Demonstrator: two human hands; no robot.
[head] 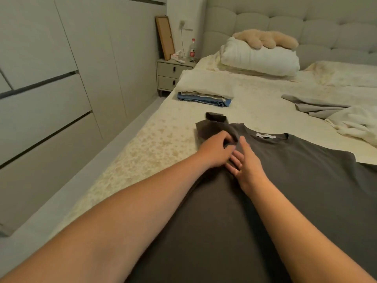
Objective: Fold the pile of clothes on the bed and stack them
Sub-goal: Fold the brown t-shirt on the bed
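A bed (pixel 142 152) with a pale patterned cover fills the view, set along a wall of flat-fronted wardrobes (pixel 51 82). Nearest to me, a dark grey T-shirt (pixel 285 180) lies spread flat on the cover, neck away from me, its white label visible inside the collar. My left hand (pixel 216 150) sits at the shirt's left shoulder, fingers curled and pinching the cloth where the sleeve (pixel 212 124) joins the body; the sleeve lies bunched and partly turned back just beyond my fingertips. My right hand (pixel 244 160) lies just beside the left, fingers straight and relaxed, pressing flat on the shirt near the same shoulder. Beyond the shirt, a stack of folded clothes (pixel 204 92) rests near the left edge of the bed, a cream piece on top, blue at the bottom. To the right, unfolded grey and cream garments (pixel 330 115) lie loose. Farthest off, a folded white quilt (pixel 261 58) carries a plush toy (pixel 267 39) before the padded headboard (pixel 306 21), with a nightstand (pixel 173 74) at left.
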